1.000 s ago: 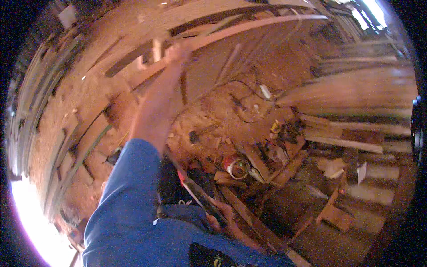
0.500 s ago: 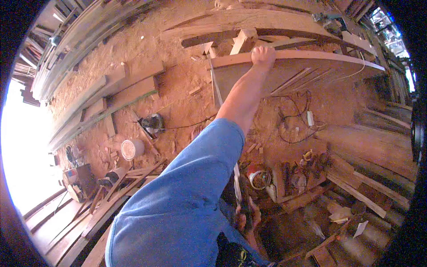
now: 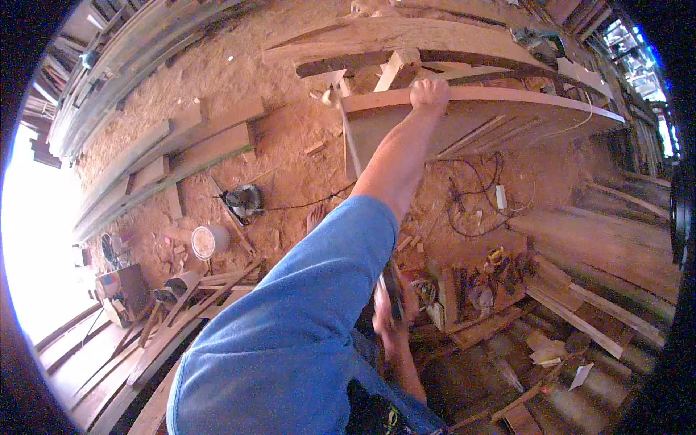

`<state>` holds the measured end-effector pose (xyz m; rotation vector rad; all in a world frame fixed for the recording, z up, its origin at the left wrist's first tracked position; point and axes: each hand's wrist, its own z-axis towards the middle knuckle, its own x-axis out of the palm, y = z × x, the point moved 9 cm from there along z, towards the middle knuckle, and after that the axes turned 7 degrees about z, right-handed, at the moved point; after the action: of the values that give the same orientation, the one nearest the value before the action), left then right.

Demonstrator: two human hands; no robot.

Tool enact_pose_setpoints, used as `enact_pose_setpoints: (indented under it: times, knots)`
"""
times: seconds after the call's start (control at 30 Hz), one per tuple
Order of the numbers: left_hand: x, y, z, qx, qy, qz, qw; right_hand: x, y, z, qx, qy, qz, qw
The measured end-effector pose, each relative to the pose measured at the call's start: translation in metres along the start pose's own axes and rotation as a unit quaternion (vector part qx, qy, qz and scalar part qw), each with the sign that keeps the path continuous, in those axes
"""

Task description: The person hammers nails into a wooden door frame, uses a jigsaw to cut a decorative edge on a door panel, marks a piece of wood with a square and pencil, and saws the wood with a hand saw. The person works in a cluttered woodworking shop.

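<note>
My left hand (image 3: 430,94) is closed over the top edge of a wide wooden panel (image 3: 500,93), its blue-sleeved arm stretched across the view. Low in the middle, my right hand (image 3: 391,319) is wrapped round the near end of a long, narrow saw (image 3: 351,138). The saw runs forward along the panel's left end, seen almost edge-on, with a pale rounded tip beyond the panel. My left arm hides its middle, so its teeth and its contact with the wood cannot be made out.
Beyond the panel lies a long curved plank (image 3: 435,35). A corded power tool (image 3: 243,201), a white bucket (image 3: 209,241) and stacked beams (image 3: 196,145) are on the left. A black cable (image 3: 464,217) coils at right, above a wooden tool box (image 3: 486,286). My bare foot (image 3: 317,216) shows mid-floor.
My right hand has moved forward and slightly left with the saw, and its pale far tip now shows past the panel's left end. My left hand keeps its place on the panel.
</note>
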<state>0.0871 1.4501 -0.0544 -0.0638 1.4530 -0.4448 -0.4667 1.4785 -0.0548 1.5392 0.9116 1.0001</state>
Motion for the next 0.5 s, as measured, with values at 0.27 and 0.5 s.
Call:
enact_pose_setpoints:
  times: [0.27,0.5]
  knots:
    - [0.025,0.002,0.006,0.036,0.099,0.028,0.994,0.045,0.054,0.031,-0.007,0.060,-0.092,0.994]
    - [-0.006,0.010,0.001,0.086,0.081,0.119,0.986,-0.013,0.060,-0.020,0.075,0.022,-0.212,0.974]
